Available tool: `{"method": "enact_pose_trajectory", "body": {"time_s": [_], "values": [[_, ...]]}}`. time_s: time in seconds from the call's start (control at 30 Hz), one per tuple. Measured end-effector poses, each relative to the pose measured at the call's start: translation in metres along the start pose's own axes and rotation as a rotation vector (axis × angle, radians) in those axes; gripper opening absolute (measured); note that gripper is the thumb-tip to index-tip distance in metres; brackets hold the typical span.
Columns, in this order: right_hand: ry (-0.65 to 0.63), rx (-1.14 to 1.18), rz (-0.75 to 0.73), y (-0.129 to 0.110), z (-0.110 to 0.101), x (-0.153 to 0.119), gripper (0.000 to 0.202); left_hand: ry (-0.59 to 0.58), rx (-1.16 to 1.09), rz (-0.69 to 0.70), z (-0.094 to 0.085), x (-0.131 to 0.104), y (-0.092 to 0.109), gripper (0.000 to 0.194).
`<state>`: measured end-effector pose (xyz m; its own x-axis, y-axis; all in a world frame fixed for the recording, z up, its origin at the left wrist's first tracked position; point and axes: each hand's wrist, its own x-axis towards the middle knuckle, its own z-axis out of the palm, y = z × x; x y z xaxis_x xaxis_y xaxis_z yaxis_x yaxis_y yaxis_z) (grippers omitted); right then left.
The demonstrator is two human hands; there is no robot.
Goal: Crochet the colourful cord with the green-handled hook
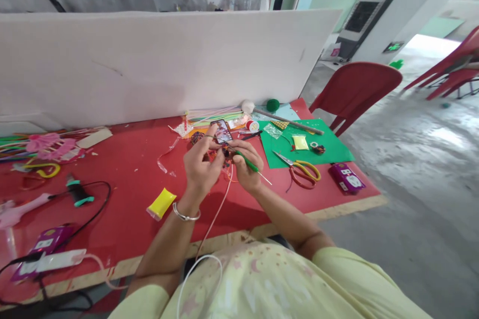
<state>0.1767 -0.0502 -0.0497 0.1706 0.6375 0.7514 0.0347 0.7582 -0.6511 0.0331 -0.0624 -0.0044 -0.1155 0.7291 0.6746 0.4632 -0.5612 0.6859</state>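
Note:
My left hand (202, 164) is closed, thumb and fingers pinched at a small dark-and-orange piece (226, 151), partly hidden between both hands. My right hand (247, 165) grips a green-handled tool (250, 163) with a thin metal shaft that sticks out to the lower right. Its other end lies among the fingers near the small piece. Just beyond my fingertips, a phone (223, 131) with a lit screen leans above the red table. Loose orange thread (229, 175) hangs beneath my hands.
Scissors (301, 169) lie on and beside a green sheet (277, 158), near a purple power socket (346, 178). A yellow packet (161, 203) is left of my wrist. A pink glue gun (26, 210) and cables occupy the left. A white board (157, 65) stands behind.

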Motion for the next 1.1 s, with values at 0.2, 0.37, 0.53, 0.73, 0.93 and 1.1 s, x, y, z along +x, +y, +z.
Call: {"method": "enact_pose_trajectory", "body": {"time_s": [0.2,0.37,0.53,0.73,0.93,1.1], "values": [[-0.168,0.267,0.301,0.003,-0.008,0.001,0.048,-0.272,-0.52,-0.328,-0.014,0.018,-0.006,0.012],[-0.171,0.311,0.405,-0.006,-0.013,0.013,0.039,-0.157,-0.327,-0.242,-0.011,0.016,-0.003,0.005],[-0.264,0.518,0.854,-0.003,-0.02,0.032,0.039,-0.174,0.065,0.088,-0.005,0.01,-0.006,0.021],[-0.23,0.655,1.079,-0.003,-0.023,0.051,0.044,-0.172,0.169,0.159,-0.002,0.006,-0.01,0.046],[-0.176,0.536,0.783,-0.007,-0.015,0.035,0.048,-0.169,-0.058,-0.146,-0.006,0.008,-0.006,0.057],[-0.025,0.3,0.562,-0.007,-0.004,0.013,0.041,-0.097,0.162,0.064,0.004,0.001,-0.006,0.057]]}}
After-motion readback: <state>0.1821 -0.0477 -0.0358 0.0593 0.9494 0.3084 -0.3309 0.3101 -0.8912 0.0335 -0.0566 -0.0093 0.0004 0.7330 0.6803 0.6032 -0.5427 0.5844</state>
